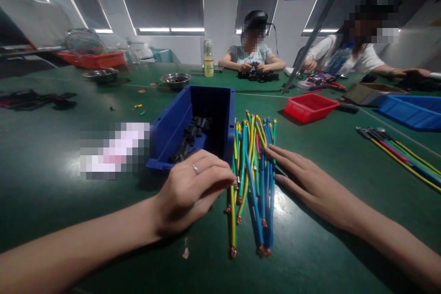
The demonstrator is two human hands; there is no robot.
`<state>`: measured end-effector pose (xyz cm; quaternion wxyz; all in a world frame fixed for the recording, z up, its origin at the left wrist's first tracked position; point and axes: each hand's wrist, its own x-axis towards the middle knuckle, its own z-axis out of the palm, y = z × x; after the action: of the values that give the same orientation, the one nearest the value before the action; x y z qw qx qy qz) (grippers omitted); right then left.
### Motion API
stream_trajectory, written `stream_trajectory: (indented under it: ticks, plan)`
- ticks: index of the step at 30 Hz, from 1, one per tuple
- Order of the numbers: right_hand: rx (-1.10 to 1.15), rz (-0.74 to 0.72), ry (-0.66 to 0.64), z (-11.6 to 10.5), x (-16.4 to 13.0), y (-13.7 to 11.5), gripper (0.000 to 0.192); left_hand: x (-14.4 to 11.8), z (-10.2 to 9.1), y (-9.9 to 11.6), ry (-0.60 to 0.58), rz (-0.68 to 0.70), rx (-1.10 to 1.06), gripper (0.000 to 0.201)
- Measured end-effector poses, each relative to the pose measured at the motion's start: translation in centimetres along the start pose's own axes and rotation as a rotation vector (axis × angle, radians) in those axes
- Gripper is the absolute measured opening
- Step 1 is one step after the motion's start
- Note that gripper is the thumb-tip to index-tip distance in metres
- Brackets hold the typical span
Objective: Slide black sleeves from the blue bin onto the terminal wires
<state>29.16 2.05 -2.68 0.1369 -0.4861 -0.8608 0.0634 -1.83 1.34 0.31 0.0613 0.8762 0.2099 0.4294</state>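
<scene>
Both forearms enter from the near edge of the green desk (51, 183). Left hand (193, 188) is curled loosely, fingertips against the left flank of the wire bundle (253, 179), gripping nothing. Right hand (306, 179) lies flat and open, fingers touching the bundle's right flank. Wires (yellow-green and blue, with copper terminals) lie between the hands, long axis running away from the near edge. Blue bin (193, 124) stands just left of the bundle, nearer the left hand.

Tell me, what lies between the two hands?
In the head view, a bundle of wires lies on the table between the left hand and the right hand.
</scene>
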Motion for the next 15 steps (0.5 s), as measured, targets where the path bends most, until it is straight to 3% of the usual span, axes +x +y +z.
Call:
stream_trajectory:
  ticks: [12,15]
  plan:
    - [0.072,-0.029,0.016,-1.0,0.3,-0.2,0.054,-0.2,0.0,0.1,-0.052,0.001,0.035,0.030]
    - [0.188,-0.012,0.110,-1.7,0.3,-1.0,0.047,-0.2,0.0,-0.1,-0.063,0.009,0.051,0.029]
